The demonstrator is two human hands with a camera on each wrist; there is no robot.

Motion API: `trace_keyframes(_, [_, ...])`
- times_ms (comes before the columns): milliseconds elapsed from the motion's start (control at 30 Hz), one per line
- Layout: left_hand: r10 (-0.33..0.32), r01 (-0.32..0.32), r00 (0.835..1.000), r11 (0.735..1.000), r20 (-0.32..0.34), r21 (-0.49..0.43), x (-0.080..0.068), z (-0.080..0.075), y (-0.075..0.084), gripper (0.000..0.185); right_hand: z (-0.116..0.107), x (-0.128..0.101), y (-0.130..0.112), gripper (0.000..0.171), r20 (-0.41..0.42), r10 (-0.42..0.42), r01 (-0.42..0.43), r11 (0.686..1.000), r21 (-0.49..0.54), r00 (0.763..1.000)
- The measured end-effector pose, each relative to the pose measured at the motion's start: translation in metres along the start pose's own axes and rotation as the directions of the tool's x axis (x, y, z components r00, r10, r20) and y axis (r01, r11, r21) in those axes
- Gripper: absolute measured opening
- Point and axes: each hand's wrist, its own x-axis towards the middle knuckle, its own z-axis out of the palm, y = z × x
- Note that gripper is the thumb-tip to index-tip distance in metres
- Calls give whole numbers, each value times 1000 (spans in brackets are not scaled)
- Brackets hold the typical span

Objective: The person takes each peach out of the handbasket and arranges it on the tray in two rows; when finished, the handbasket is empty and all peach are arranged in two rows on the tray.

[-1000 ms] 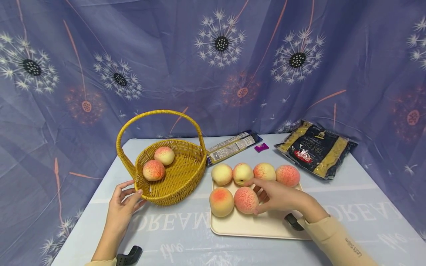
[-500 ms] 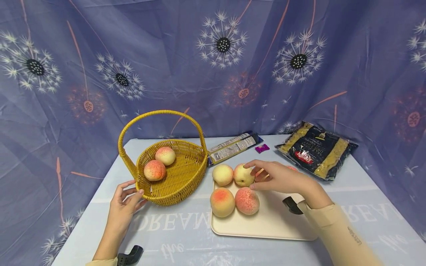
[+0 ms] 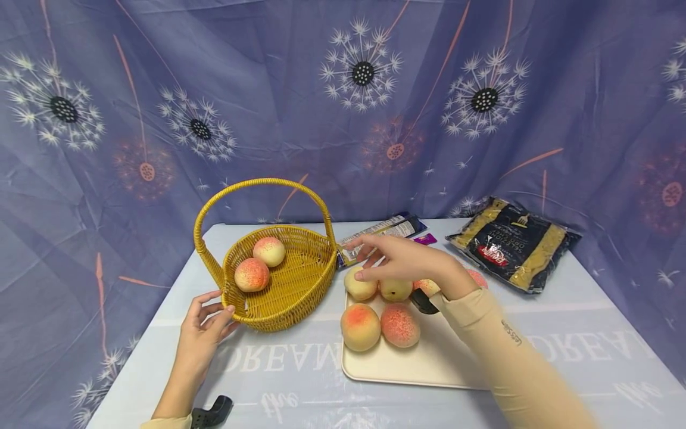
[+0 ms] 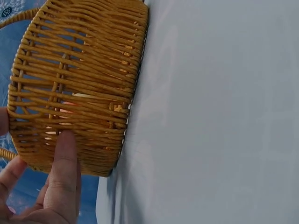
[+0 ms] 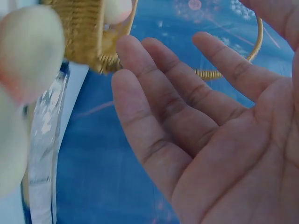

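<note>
My left hand [image 3: 200, 328] rests against the left side of a yellow wicker basket [image 3: 300, 292] with a tall handle. The thumb touches its rim, and a fairly straight finger [image 4: 65, 163] touches the outer wall in the left wrist view. Two peaches lie in the basket, a redder one [image 3: 252, 274] and a paler one [image 3: 269, 251]. Over the back row of peaches on a cream tray [image 3: 407, 372] hovers my right hand [image 3: 402, 259], fingers spread and nothing held. In front on the tray sit an orange-yellow peach [image 3: 361, 327] and a pink peach [image 3: 400, 325].
Behind the tray lie a long, flat dark packet [image 3: 404, 228], partly hidden by the right hand, and a small purple packet [image 3: 426, 239]. A black-and-gold pasta bag [image 3: 514, 244] lies at the back right. A dandelion-print curtain [image 3: 289, 119] hangs behind the table.
My right hand has left the pink peach, risen and moved left and away across the tray, empty. My left hand stays at the basket. The peaches keep their places.
</note>
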Motion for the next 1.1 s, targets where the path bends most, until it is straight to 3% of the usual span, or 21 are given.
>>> trace_keyframes(367, [-39, 39, 999, 999, 11, -10, 0, 1, 7, 51, 16, 75, -20, 56, 86, -29, 35, 997, -64, 996])
trace_keyframes(600, [-41, 42, 999, 999, 15, -35, -1, 1, 8, 51, 32, 120, -29, 57, 142, -32, 37, 999, -28, 989])
trace_keyframes(833, [-66, 66, 998, 997, -10, -29, 0, 3, 10, 49, 52, 159, -40, 63, 160, -29, 37, 998, -46, 987])
trace_keyframes(1100, [-51, 49, 997, 999, -50, -23, 0, 4, 10, 47, 78, 196, -50, 65, 169, -13, 28, 996, -83, 986])
